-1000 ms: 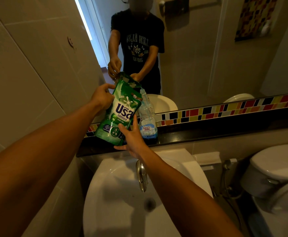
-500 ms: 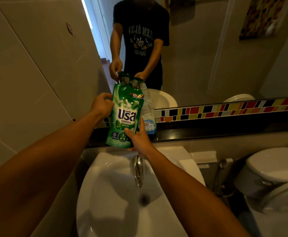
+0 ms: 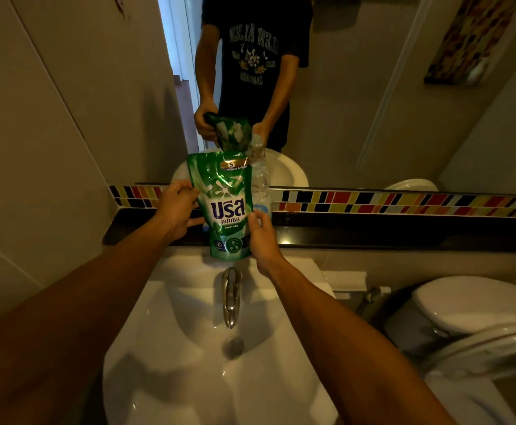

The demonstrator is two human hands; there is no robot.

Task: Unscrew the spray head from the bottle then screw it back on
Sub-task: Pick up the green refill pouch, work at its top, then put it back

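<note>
A green detergent refill pouch (image 3: 224, 207) stands upright at the front of the dark ledge (image 3: 373, 234), above the sink. My left hand (image 3: 175, 211) grips its left edge. My right hand (image 3: 261, 237) holds its lower right corner. Right behind the pouch stands a clear plastic bottle (image 3: 259, 179) with a blue label, partly hidden by the pouch; its top shows no spray head that I can make out. No spray bottle is visible.
A white sink (image 3: 189, 363) with a chrome tap (image 3: 231, 297) lies below the ledge. A toilet (image 3: 477, 308) and hose sit at the right. A mirror above a coloured tile strip (image 3: 403, 202) reflects a person holding the pouch. A tiled wall closes the left.
The pouch has gone from tilted to upright and sits a little lower and nearer the ledge's front. My left hand slid from its top edge to its left side. The camera tipped downward.
</note>
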